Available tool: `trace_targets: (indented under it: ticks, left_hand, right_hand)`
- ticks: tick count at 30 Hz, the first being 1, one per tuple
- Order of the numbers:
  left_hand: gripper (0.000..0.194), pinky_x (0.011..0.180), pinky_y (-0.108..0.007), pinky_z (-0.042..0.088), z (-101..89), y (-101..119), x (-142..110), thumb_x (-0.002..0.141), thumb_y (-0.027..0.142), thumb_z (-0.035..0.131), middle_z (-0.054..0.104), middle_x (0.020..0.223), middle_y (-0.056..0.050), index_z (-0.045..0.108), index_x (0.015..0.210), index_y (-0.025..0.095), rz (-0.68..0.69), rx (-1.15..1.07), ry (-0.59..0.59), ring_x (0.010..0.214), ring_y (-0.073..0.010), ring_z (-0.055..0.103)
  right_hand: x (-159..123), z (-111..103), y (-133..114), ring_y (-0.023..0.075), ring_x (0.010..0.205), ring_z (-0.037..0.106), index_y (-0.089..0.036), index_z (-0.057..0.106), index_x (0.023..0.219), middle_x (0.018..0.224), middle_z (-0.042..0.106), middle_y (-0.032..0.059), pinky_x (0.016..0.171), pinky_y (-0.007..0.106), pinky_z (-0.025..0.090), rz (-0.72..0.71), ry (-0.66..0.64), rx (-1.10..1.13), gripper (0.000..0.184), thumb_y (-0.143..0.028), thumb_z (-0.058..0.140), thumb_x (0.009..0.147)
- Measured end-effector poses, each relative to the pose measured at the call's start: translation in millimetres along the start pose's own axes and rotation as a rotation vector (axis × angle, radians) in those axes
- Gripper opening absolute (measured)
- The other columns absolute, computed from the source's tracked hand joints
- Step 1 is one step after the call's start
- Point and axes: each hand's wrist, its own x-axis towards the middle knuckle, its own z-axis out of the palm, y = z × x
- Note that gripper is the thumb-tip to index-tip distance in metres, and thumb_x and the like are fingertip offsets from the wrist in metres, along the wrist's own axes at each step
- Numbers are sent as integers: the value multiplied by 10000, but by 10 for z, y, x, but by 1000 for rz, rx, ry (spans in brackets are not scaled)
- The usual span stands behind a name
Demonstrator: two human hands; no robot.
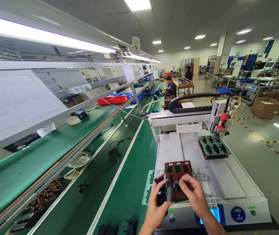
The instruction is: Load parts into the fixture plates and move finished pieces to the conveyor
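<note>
My left hand (155, 204) and my right hand (193, 193) are both closed on a small black part (169, 191), held just above the near edge of a dark red fixture tray (178, 169) with empty slots. The tray lies on the white bed of a benchtop screwdriving machine (227, 192). A second fixture (213, 147), green with black parts in it, sits further back on the bed under the machine's red driver head (222, 121).
A long green conveyor line (120, 163) runs on my left with black cables, loose parts and a metal bowl (80, 160). Red and blue bins (116, 98) sit further along. Two people work down the line. Cardboard boxes (268, 106) stand on the floor at right.
</note>
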Motion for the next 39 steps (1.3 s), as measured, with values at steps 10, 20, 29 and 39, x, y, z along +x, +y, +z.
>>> trace_targets:
  ticks: [10, 20, 29, 39]
  left_hand:
    - [518, 1229, -629, 367, 144, -75, -62, 836, 281, 805, 437, 1578, -124, 667, 1333, 333, 87, 127, 61, 1524, -395, 388]
    - [492, 1178, -609, 460, 135, -56, -87, 852, 346, 812, 459, 1577, -142, 684, 1327, 317, 114, 150, 88, 1492, -407, 454]
    - [516, 1216, -607, 405, 199, -61, -119, 848, 290, 752, 498, 1543, -130, 665, 1355, 304, 100, 77, 99, 1513, -387, 417]
    - [525, 1216, -603, 400, 282, -114, -149, 826, 342, 778, 562, 1514, -140, 671, 1336, 277, 46, -5, 57, 1488, -396, 453]
  right_hand:
    - [-154, 91, 7, 139, 652, 440, -165, 672, 745, 676, 572, -20, 623, 285, 321, 145, -131, -23, 447, -572, 758, 907]
    - [-174, 78, -54, 152, 649, 487, -174, 671, 763, 690, 597, -11, 617, 284, 364, 118, -144, -187, 385, -517, 701, 937]
    - [-297, 202, -75, 117, 562, 478, -216, 594, 746, 677, 532, -35, 537, 268, 327, -404, 73, -677, 292, -286, 600, 1029]
    - [-358, 127, -14, 139, 587, 502, -243, 565, 903, 741, 569, -29, 560, 276, 396, -215, 150, -479, 215, -399, 677, 999]
